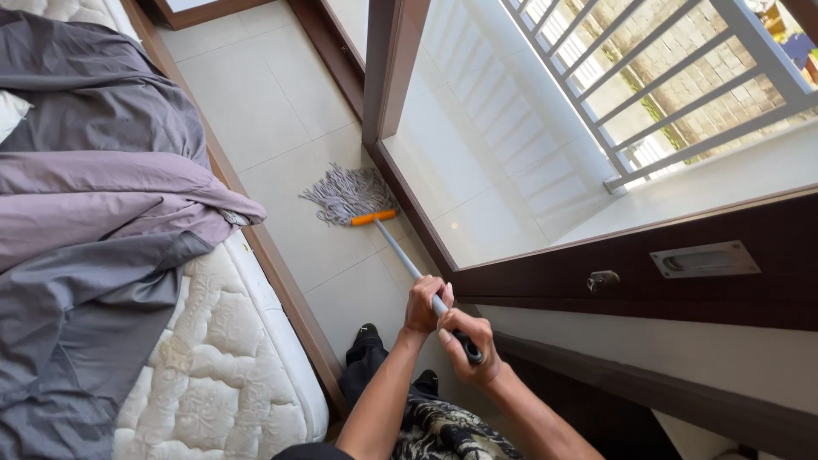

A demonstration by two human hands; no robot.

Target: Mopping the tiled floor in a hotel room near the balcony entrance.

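A string mop with a grey head [348, 193] and an orange clamp [373, 217] rests on the tiled floor [256, 102] beside the glass door. Its grey metal handle [399, 252] runs back towards me. My left hand [423, 304] is wrapped around the handle partway up. My right hand [466, 339] grips the black end of the handle, just behind the left hand. Both forearms reach in from the bottom of the view, above my dark patterned trousers and black shoes.
A bed [230, 366] with a white quilted mattress and grey and mauve covers [94, 213] fills the left side; its wooden frame edges the narrow floor strip. A dark wooden sliding glass door [596, 281] with a metal recessed pull stands at right, a railed balcony beyond.
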